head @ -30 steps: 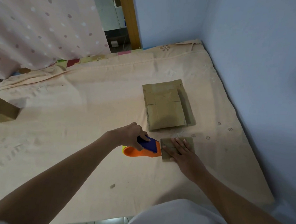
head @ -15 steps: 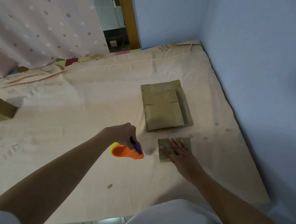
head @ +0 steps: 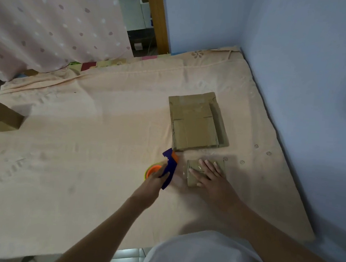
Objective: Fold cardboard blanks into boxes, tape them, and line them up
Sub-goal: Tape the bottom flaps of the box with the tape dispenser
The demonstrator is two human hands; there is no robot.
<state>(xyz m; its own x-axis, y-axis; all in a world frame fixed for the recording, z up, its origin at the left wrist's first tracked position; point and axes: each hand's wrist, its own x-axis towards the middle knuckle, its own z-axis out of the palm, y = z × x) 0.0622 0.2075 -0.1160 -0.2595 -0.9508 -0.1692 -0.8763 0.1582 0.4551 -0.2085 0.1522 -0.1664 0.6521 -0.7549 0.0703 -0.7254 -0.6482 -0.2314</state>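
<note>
Right hand (head: 209,177) first: its fingers (head: 208,166) lie straight and spread, palm down, pressing flat on the small folded cardboard box (head: 193,174) near the bed's right edge. Clear tape glints on the box beside the thumb. Left hand (head: 154,180) now: fingers curled tight around the tape dispenser (head: 166,168), gripping it just left of the box, apart from it. The dispenser stands tilted, its blue handle and blade end up, its orange roll holder low against the knuckles. Motion blur smears the hand, so the exact finger placement cannot be told.

Just beyond both hands, toward the far right corner of the bed (head: 85,145), lies the stack of flat cardboard blanks (head: 197,122), strips of clear tape shining on the top one. No print or label is readable on any cardboard. Way over at the left edge sits another brown box (head: 2,117), partly cut off. A spotted pink curtain (head: 53,20) hangs past the far left corner.
</note>
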